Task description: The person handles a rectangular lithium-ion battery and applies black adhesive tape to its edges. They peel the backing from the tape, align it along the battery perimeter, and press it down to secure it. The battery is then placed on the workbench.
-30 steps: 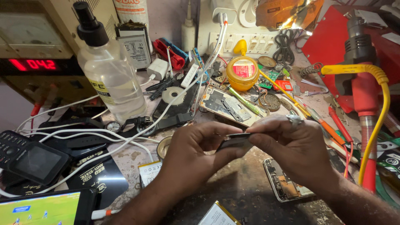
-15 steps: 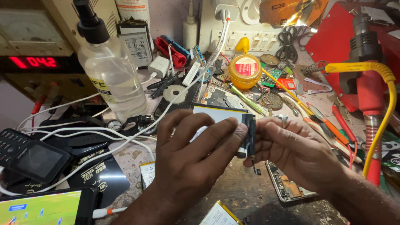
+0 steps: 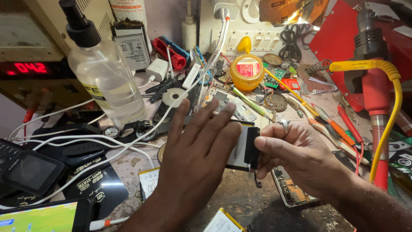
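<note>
Above the cluttered workbench (image 3: 240,202), left hand (image 3: 195,150) lies flat, fingers outstretched, on the phone battery (image 3: 241,148) that right hand (image 3: 296,157) pinches.

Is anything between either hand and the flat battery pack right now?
Nothing visible. The left hand lies flat on the battery pack, and the right hand pinches its black end; both are in direct contact.

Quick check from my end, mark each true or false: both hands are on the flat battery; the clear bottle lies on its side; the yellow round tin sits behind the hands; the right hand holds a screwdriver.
1. Both hands, the left hand and the right hand, are on the flat battery: true.
2. The clear bottle lies on its side: false, it stands upright.
3. The yellow round tin sits behind the hands: true.
4. The right hand holds a screwdriver: false, it pinches the battery's dark end.
</note>
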